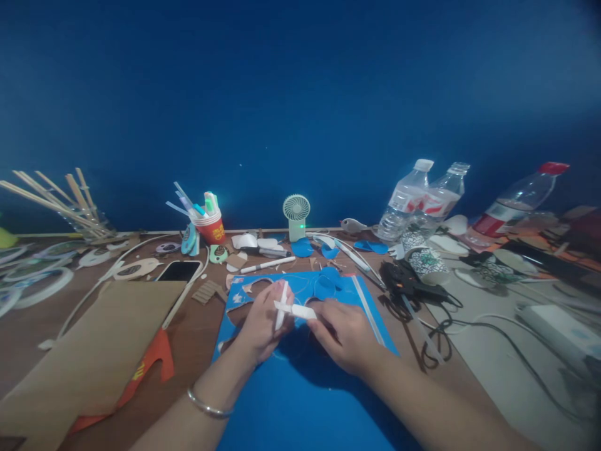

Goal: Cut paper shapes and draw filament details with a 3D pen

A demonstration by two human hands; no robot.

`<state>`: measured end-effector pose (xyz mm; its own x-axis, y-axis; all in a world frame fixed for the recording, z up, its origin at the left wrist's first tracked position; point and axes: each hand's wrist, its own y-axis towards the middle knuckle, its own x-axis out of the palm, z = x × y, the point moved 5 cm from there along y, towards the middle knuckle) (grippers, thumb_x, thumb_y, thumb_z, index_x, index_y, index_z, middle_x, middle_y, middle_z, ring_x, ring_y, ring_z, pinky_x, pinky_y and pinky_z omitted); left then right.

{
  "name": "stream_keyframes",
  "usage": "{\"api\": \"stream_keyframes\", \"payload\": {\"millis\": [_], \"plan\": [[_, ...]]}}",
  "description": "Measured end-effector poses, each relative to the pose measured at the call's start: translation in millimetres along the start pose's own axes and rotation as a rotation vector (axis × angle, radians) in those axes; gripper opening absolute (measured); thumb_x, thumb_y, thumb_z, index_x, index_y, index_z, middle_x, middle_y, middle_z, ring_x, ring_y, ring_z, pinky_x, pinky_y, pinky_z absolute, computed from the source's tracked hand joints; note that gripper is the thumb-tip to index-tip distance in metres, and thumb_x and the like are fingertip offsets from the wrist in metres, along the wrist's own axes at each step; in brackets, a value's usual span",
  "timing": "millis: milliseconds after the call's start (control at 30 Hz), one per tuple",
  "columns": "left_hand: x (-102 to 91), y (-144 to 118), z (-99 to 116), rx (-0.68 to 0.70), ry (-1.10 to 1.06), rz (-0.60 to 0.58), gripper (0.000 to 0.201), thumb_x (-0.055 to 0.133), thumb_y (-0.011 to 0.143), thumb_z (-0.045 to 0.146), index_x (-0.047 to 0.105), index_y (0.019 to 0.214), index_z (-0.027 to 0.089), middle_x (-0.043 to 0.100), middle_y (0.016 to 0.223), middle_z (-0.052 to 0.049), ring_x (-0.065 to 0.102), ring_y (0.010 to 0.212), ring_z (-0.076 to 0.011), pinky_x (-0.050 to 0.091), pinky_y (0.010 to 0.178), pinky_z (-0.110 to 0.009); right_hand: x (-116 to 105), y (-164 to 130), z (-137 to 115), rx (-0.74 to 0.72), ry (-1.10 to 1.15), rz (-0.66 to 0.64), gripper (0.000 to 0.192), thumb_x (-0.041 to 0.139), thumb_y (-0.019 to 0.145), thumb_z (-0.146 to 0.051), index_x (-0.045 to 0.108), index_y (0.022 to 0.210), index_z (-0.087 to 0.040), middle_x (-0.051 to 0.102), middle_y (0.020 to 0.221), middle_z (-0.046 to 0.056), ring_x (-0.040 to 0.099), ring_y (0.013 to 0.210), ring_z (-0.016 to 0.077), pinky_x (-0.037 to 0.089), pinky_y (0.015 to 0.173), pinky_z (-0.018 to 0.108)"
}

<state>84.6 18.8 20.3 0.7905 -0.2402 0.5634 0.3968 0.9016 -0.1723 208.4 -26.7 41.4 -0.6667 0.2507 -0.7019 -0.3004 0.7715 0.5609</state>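
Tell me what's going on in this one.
A person's left hand pinches a narrow white strip, while the right hand holds a broader white piece that crosses it. Both hands are above a blue sheet with cut-out holes. Whether the pieces are joined is unclear. A black glue gun lies to the right.

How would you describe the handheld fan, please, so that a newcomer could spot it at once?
Start at the large blue sheet on the brown table, then look past its far edge towards the blue wall. Between the red paper cup and the plastic bottles stands the handheld fan. Its round, ribbed head and small green light set it apart from the blue scraps nearby.
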Motion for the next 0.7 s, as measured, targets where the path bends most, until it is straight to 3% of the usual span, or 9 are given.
{"api": "stream_keyframes", "payload": {"millis": [700], "plan": [[4.2, -4.1, 1.3, 0.022, 0.007, -0.033, 0.040, 0.063, 0.071, 0.047, 0.036, 0.064, 0.018, 0.037, 0.047, 0.009, 0.027, 0.031, -0.0014, 0.015, 0.030, -0.014, -4.3, 1.4, -3.1, -0.010, 0.044, 0.009, 0.025, 0.039, 0.089, -0.028, 0.061, 0.090, -0.016, 0.062, 0.067, 0.004, 0.057, 0.060, 0.0144, 0.039, 0.057, 0.024]]}}
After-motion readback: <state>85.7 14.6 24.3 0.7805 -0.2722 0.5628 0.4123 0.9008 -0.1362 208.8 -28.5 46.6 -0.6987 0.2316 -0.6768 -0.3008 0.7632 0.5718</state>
